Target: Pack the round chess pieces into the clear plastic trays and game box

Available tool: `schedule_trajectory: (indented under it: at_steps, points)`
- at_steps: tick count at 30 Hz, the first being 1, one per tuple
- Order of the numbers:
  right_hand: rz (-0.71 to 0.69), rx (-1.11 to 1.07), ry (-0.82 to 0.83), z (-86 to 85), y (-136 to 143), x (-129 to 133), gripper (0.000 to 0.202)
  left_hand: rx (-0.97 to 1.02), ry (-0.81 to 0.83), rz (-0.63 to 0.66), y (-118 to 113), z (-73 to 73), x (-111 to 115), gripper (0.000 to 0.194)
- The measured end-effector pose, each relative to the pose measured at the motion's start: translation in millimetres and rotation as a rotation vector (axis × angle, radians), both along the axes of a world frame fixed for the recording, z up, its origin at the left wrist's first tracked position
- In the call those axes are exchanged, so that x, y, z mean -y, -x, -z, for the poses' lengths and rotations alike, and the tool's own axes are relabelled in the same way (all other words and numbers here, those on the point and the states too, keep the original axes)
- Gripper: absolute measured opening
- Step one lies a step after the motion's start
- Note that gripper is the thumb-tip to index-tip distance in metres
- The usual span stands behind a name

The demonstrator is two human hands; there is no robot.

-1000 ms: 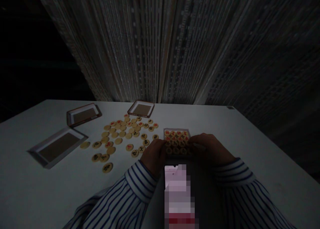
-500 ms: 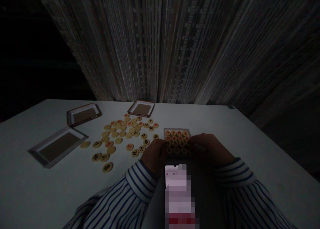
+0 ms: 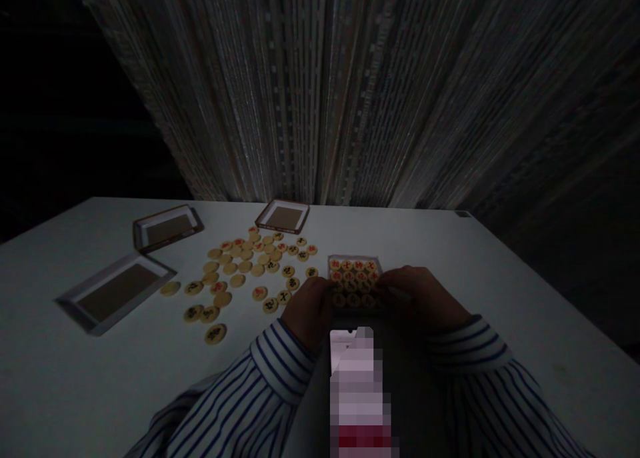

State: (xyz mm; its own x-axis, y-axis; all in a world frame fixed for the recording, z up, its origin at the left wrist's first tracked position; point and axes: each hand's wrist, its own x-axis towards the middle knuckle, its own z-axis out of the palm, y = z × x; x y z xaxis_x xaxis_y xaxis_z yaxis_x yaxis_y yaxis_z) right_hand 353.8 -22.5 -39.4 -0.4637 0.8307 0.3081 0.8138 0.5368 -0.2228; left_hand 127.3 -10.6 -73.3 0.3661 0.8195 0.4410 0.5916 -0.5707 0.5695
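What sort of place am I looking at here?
Probably an indoor room, perhaps in a home, though I can't be sure: a stringy, patterned curtain hangs behind a white table, and round game pieces lie scattered on it. The light is very dim.

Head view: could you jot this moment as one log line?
open box: xiangqi pieces inside; left hand: left side; right hand: right side; loose pieces: scattered leftward

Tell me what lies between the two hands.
In the head view, an open box lies between the left hand and right hand, with round pieces in rows inside.
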Motion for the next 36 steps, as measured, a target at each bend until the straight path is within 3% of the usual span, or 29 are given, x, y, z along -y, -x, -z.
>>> schedule_trajectory:
  at_steps: [21,36]
  points:
    - [0.061,0.021,0.052,-3.4,4,1,0.018,0.007,-0.025,-0.003,-1,-0.4,1,0.023]
    - [-0.022,0.015,-0.082,7.8,0,-4,0.020,0.005,-0.021,-0.014,-1,-2.0,2,0.023]
